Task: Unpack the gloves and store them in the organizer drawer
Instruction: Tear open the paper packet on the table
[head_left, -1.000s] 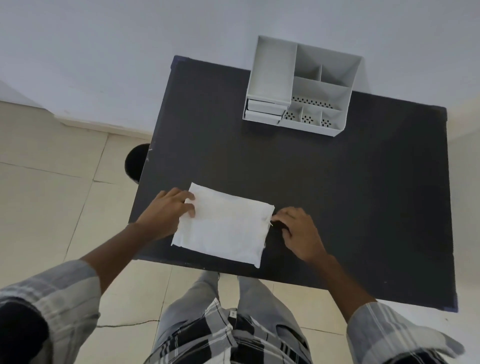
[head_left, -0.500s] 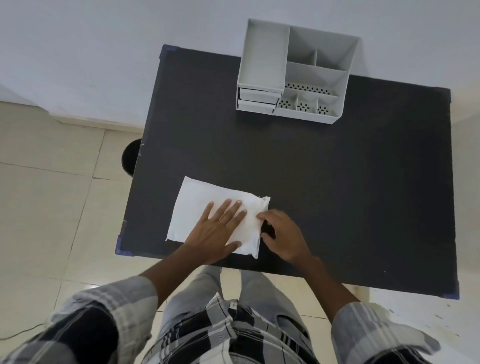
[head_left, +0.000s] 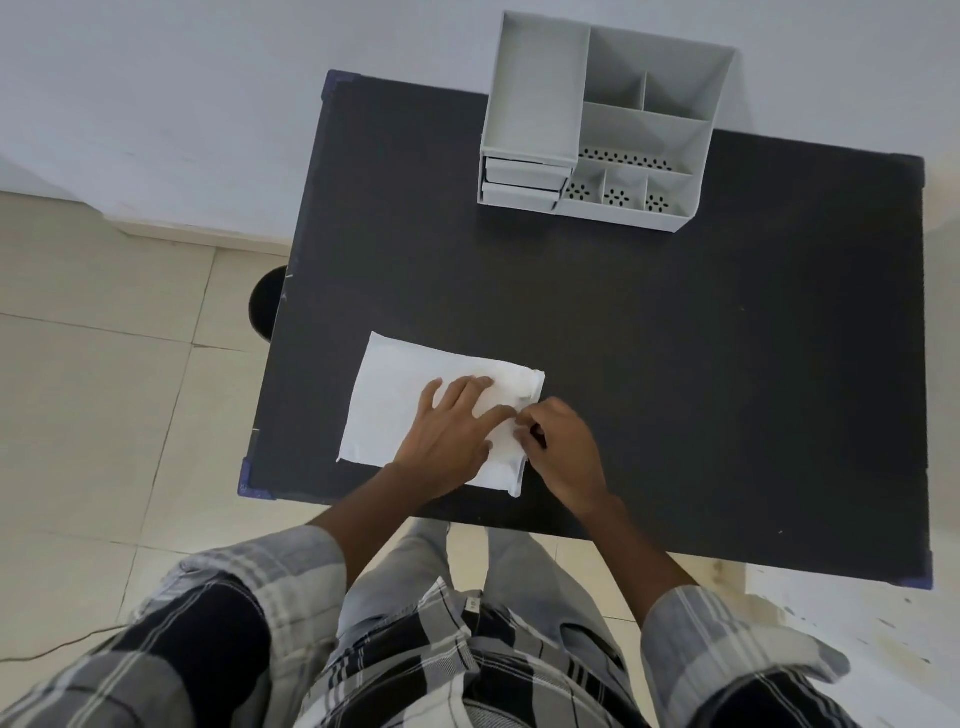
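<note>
A flat white packet (head_left: 400, 400) lies near the front left of the black table (head_left: 675, 364). My left hand (head_left: 449, 434) rests flat on the packet's right half, fingers straight and spread. My right hand (head_left: 558, 447) sits at the packet's right edge, its curled fingers pinching that edge. No gloves show outside the packet. The grey desk organizer (head_left: 602, 124) stands at the table's far edge against the wall, with two closed drawers (head_left: 522, 184) stacked at its lower left.
The organizer holds several open compartments, some with perforated floors. A dark round object (head_left: 265, 301) sits on the tiled floor by the table's left edge. Blue corner guards (head_left: 249, 480) cap the table corners. My legs are below the front edge.
My left hand moved from the packet's left edge to lie flat on its right half. My right hand closed in on the packet's right edge.
</note>
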